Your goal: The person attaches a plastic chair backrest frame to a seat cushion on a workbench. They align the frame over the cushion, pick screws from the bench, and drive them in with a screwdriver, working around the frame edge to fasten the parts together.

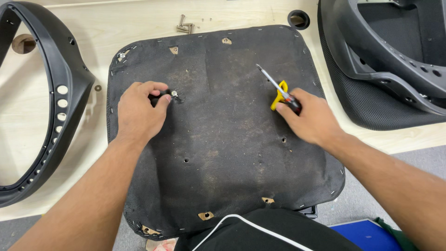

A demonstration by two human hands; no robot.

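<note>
Left hand point(138, 111) had its fingertips pinched on a small silver bolt point(174, 94) sitting in a hole of the black fabric-covered seat pan point(223, 153), upper left area. Right hand point(312, 118) was closed around a yellow-and-black handled screwdriver point(278, 93), shaft pointing up-left, well apart from that bolt.

The right hand point(312, 120) hides the screwdriver's black handle point(292, 105); the curved black plastic frame point(51, 100) is cut off at the left edge.
</note>
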